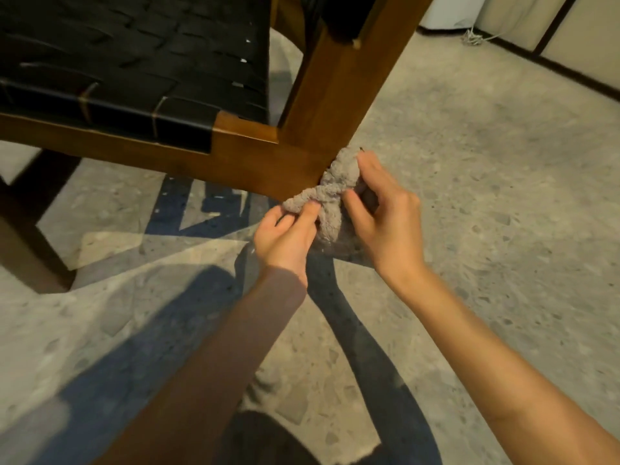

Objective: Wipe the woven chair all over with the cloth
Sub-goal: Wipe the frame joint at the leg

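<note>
The cloth (330, 193) is bunched against the woven chair (134, 78), at its wooden frame corner (295, 166). The left hand (285, 236) pinches the cloth's twisted end, and the right hand (385, 223) curls its fingers (357, 208) round the bundle. The step in hand seems to be wiping the frame. Next, the cloth probably should slide up from this corner.

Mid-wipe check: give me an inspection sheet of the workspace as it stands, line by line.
Surface: speckled stone floor, with blue and cream inlay under the chair.
Job's things: woven chair, black strap seat in a brown wooden frame; grey cloth, bunched and twisted, against the frame's corner joint.
Clutter: nothing seen.
Hands: left hand pinches the cloth's twisted end; right hand grips its bulk.
Cables: pale cord lying by the far wall; what it belongs to cannot be told.
Surroundings: cream wall panels with dark trim.
</note>
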The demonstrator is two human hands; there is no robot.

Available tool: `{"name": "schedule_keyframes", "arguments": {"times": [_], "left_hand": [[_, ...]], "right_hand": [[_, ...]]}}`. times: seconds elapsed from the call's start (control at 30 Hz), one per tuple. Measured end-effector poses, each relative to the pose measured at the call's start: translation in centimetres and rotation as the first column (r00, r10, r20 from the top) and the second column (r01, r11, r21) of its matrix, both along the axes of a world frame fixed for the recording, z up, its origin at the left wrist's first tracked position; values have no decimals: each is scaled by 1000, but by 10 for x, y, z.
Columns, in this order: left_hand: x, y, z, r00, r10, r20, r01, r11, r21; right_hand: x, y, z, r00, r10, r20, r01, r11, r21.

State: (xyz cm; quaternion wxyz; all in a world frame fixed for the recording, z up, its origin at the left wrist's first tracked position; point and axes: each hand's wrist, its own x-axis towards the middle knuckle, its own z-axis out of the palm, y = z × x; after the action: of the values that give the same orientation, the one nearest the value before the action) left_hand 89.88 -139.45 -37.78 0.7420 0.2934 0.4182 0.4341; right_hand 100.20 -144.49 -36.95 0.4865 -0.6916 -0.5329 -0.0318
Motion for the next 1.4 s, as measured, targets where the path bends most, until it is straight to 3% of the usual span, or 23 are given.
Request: {"name": "schedule_keyframes", "arguments": {"times": [0.17,0.5,0.57,0.73,0.83,0.93,1.1,1.23,1.4], "left_hand": [[-8,1,10,996,73,44,-70,996,-61],[10,-4,-14,999,9,-31,-6,995,100],[18,-9,-25,995,-41,-90,51,992,118],[32,-20,-42,955,-162,-249,185,980,71],[16,-21,-46,919,-222,-327,272,956,115],[-13,-20,-41,888,-278,-367,359,917,174],[-63,0,-23,849,-199,-489,388,863,324],[-109,16,-26,821,-169,-546,390,864,319],[-162,37,-18,702,-172,-691,452,858,245]], "right_hand": [[-17,7,10,999,-35,8,35,998,57],[3,-9,-24,997,-76,3,76,997,30],[9,-17,-36,997,-78,-24,78,997,-14],[16,-33,-55,949,-301,-95,292,951,-103],[16,-40,-53,926,-344,-156,321,934,-156],[7,-48,-40,956,-284,-77,273,953,-132],[-30,-48,-17,998,-62,-7,61,993,-103],[-62,-30,-17,997,63,-50,-70,985,-156],[-103,1,-11,976,206,-72,-218,912,-348]]}}
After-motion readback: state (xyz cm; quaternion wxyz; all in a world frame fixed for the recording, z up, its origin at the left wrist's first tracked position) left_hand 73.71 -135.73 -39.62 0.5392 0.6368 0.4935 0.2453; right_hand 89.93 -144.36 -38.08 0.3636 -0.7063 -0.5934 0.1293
